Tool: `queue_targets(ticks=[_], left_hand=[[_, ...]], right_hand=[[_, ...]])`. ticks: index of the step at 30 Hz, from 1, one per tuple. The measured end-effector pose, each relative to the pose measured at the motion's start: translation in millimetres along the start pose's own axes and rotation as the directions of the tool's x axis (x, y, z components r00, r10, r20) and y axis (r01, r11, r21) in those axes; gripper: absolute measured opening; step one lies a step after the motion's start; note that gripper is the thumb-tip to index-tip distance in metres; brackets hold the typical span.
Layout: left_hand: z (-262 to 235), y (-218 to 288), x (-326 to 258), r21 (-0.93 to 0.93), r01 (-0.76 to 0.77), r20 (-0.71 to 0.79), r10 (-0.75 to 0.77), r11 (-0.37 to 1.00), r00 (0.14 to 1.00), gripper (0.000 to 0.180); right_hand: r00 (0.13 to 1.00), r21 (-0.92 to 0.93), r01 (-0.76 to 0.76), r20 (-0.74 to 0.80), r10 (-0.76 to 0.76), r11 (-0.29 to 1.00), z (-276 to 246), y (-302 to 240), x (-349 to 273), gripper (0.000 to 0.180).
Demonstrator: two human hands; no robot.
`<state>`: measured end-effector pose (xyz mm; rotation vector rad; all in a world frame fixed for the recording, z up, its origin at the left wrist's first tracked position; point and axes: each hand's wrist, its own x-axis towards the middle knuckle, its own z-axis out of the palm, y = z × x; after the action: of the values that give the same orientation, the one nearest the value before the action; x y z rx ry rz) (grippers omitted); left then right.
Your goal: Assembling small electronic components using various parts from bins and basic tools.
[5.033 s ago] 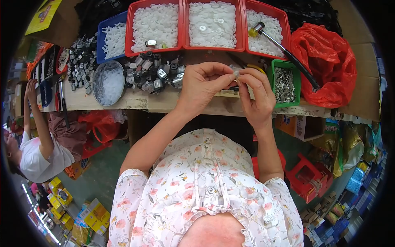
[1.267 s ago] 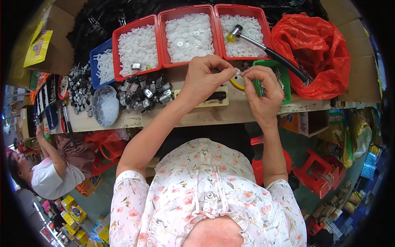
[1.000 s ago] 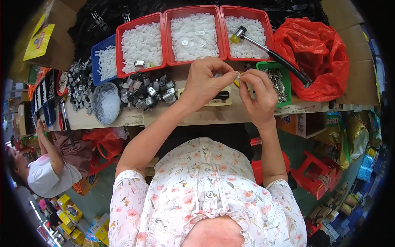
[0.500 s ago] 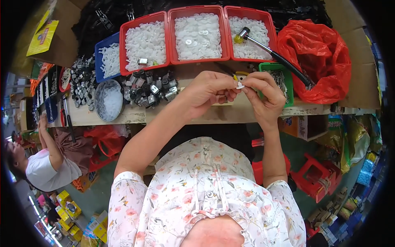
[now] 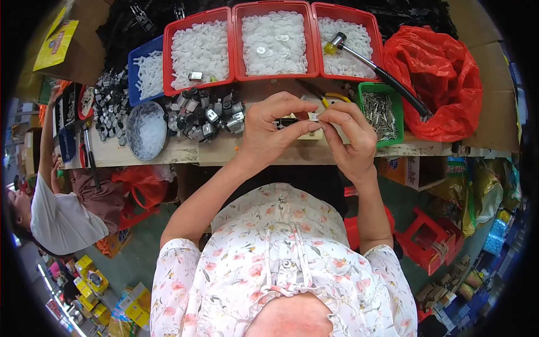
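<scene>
A small white plastic part (image 5: 314,117) is held between my fingertips above the near side of the workbench. My left hand (image 5: 275,124) comes from the left, its thumb and forefinger pinching the part from below and above. From the right, my right hand (image 5: 355,133) grips the part's other end with thumb and forefinger. The part's exact shape is mostly covered by the fingers. Behind the hands lie yellow-handled pliers (image 5: 336,96). Close to my right hand stands a green tray (image 5: 400,109) of metal pins (image 5: 379,115).
Red trays (image 5: 236,42) of white plastic pieces line the back, a hammer (image 5: 387,84) resting across the right one. Left are metal-and-black parts (image 5: 205,115), a metal bowl (image 5: 132,135) and a blue tray (image 5: 132,81). A red bag (image 5: 443,78) stands right. A co-worker (image 5: 62,213) sits left.
Both my hands have shifted slightly left with the white part. My left thumb and forefinger are now stretched out further around it. The co-worker's arm has reached up toward the back of the bench.
</scene>
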<state>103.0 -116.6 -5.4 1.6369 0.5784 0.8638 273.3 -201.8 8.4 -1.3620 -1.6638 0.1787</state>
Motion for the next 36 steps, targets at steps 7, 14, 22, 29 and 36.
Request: queue_targets(ticks=[7, 14, 22, 29, 36], left_hand=[[-15, 0, -19, 0.160, -0.024, -0.089, 0.038, 0.987, 0.995, 0.035], [-29, -24, -49, 0.686, -0.300, 0.060, 0.360, 0.663, 0.931, 0.037], [-22, -35, -56, 0.802, -0.383, 0.221, 0.369, 0.458, 0.903, 0.026], [-19, -39, -55, 0.847, -0.424, 0.274, 0.419, 0.322, 0.866, 0.026], [-18, -42, -54, 0.834, -0.438, 0.277, 0.434, 0.336, 0.858, 0.025]], right_hand=[[0.996, -0.060, 0.019, 0.084, -0.014, 0.998, 18, -1, -5, 0.016], [0.969, -0.195, 0.021, 0.245, 0.028, 0.981, 37, 7, -11, 0.015], [0.960, -0.173, 0.025, 0.278, 0.024, 0.985, 42, 5, -6, 0.015], [0.941, -0.116, -0.041, 0.330, 0.077, 0.992, 38, 5, 2, 0.017], [0.955, -0.027, -0.051, 0.292, 0.056, 0.998, 41, 10, -6, 0.022]])
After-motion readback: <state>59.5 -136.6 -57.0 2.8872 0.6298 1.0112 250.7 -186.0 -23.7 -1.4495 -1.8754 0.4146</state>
